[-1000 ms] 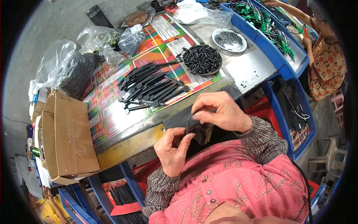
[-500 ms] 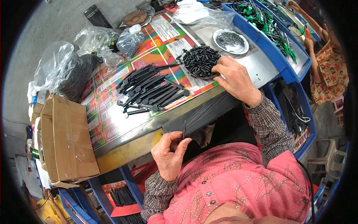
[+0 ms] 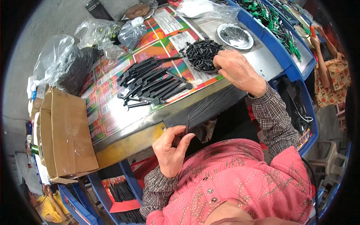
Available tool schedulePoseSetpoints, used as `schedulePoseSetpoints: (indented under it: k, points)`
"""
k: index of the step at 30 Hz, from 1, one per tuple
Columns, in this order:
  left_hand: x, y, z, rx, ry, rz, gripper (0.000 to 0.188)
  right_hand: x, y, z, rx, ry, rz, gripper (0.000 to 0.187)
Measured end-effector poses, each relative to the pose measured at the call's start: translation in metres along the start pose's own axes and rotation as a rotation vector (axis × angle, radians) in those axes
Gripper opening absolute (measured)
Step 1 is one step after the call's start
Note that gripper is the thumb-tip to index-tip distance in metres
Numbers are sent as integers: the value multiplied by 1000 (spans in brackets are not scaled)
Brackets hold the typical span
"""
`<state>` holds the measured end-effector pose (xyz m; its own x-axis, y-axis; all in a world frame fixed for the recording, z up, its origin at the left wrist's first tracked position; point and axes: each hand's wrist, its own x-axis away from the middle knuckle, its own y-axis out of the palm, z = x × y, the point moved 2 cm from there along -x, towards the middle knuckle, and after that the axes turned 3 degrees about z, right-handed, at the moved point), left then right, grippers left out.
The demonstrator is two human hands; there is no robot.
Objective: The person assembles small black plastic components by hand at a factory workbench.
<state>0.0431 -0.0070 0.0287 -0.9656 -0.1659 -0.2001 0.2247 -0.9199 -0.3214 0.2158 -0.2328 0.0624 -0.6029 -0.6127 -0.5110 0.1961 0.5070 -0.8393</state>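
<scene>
A brown cardboard box (image 3: pixel 65 133) sits far left of the left hand (image 3: pixel 170 150), whose grip is closed on a thin black strip (image 3: pixel 186 130), held below the surface (image 3: pixel 123 129) edge as before. Up and right of that grip lies the pile of black rods (image 3: pixel 150 80). The right hand (image 3: pixel 236 69), a second ago beside the left, has moved up to the heap of small black caps (image 3: pixel 202 54), fingers curled into it; whether they hold one I cannot tell.
</scene>
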Motion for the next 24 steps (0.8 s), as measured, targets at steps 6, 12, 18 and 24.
schedulePoseSetpoints:
  k: [6, 12, 18, 24]
  points:
    - [5, 1, -4, 97, -41, 10, 16, 5, -5, -24, -94, 29, 60, 11]
    - [9, 6, -1, 127, -54, -5, 14, 22, -1, -73, -742, 160, 32, 15]
    - [13, 7, 2, 123, -16, -22, 14, 28, 11, -103, -1438, 611, -35, 10]
    - [16, 4, 5, 115, -2, -26, 13, 29, 16, -109, -1570, 625, -31, 10]
